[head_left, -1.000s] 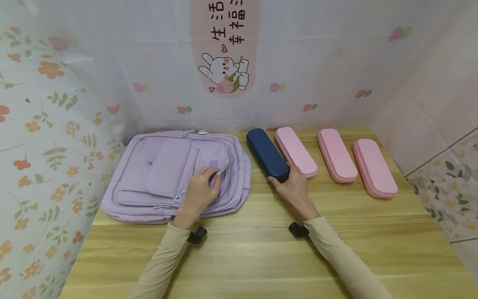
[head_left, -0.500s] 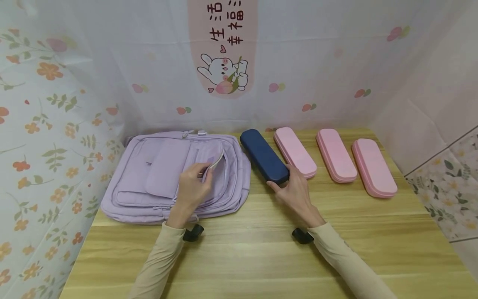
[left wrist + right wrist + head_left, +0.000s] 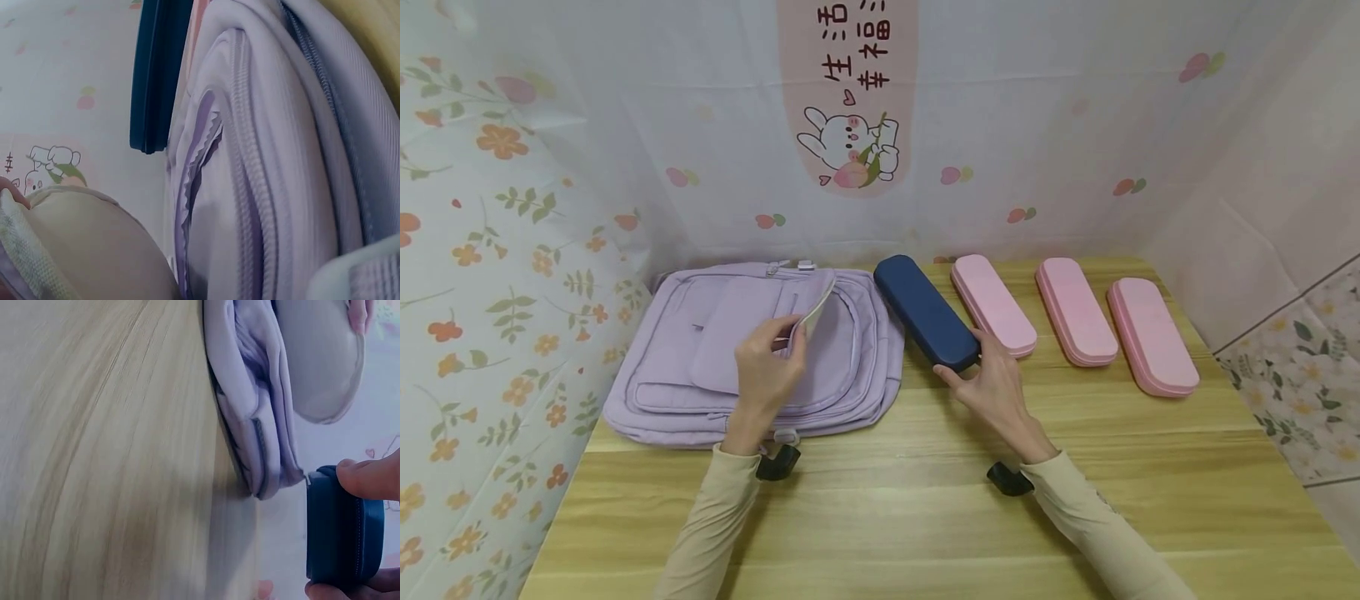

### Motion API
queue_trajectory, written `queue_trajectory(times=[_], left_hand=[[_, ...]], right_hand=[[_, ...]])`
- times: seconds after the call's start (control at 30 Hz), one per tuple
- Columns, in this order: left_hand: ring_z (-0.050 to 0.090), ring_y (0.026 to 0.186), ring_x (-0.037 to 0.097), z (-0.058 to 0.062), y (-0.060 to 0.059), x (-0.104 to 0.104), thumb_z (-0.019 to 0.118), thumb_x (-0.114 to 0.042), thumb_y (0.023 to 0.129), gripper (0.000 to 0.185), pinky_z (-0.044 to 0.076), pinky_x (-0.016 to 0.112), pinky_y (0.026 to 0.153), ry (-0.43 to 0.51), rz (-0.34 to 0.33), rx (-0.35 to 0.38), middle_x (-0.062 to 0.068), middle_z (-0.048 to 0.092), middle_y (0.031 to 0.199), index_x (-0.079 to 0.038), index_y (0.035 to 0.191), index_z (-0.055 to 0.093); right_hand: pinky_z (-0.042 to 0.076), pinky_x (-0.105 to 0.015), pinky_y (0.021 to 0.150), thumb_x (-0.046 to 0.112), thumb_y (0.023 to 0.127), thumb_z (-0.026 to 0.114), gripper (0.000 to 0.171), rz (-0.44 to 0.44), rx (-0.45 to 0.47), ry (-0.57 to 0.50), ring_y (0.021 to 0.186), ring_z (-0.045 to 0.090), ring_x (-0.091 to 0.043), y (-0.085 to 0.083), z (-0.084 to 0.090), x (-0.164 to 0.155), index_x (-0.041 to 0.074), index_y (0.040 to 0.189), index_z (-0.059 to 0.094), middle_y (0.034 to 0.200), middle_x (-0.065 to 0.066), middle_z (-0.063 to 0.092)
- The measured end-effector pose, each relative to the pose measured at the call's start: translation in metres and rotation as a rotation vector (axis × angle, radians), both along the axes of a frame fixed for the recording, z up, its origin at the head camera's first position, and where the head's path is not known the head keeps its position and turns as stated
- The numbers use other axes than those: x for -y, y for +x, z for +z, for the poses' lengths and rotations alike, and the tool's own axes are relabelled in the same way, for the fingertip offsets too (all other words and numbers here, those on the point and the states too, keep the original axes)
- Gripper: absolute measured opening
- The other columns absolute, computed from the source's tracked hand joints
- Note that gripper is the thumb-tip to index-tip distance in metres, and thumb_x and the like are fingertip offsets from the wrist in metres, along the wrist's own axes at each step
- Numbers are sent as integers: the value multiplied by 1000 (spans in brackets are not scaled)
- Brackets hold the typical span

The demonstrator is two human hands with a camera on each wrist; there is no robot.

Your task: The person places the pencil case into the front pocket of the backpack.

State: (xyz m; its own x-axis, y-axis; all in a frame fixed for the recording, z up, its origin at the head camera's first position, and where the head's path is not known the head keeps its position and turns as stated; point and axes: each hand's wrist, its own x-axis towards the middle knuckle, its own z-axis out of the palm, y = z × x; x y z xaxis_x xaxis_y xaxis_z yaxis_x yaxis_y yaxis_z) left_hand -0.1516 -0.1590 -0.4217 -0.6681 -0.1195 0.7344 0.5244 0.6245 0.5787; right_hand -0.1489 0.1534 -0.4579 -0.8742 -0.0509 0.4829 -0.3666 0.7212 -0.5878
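A lavender backpack (image 3: 722, 333) lies flat at the left of the table. My left hand (image 3: 767, 375) pinches the edge of its front pocket flap (image 3: 812, 312) and holds it folded back. The flap's pale lining (image 3: 94, 244) and the pocket's zipper teeth (image 3: 240, 125) show in the left wrist view. My right hand (image 3: 996, 392) grips the near end of a navy blue zippered case (image 3: 925, 312), thumb on one side and fingers on the other. The case (image 3: 331, 531) is lifted off the table, its far end close beside the backpack's right edge.
Three pink cases, the left one (image 3: 994, 304), the middle one (image 3: 1077, 312) and the right one (image 3: 1152, 337), lie in a row on the wooden table (image 3: 895, 517). A printed cloth (image 3: 1022, 100) hangs behind the table, with a floral one (image 3: 497, 333) at the left.
My left hand has drawn the pocket flap to the left, folding it further back. My right hand has raised the navy case slightly, and its far end has swung left towards the backpack.
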Motion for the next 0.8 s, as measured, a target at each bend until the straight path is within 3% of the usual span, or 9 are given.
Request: queue_trajectory(times=[0.27, 0.8], left_hand=[[73, 71, 33, 5, -1, 8, 70, 2, 87, 13, 57, 10, 70, 52, 34, -8, 22, 75, 86, 7, 97, 76], [72, 67, 35, 13, 0, 19, 71, 4, 86, 12, 49, -1, 71, 122, 70, -66, 22, 75, 85, 6, 96, 77]], right_hand=[[56, -51, 82, 24, 70, 93, 76, 82, 14, 18, 100, 68, -39, 2, 4, 8, -10, 127, 57, 113, -26, 69], [57, -45, 92, 30, 73, 91, 76, 267, 185, 89, 111, 66, -30, 1, 13, 18, -1, 133, 57, 125, -18, 67]])
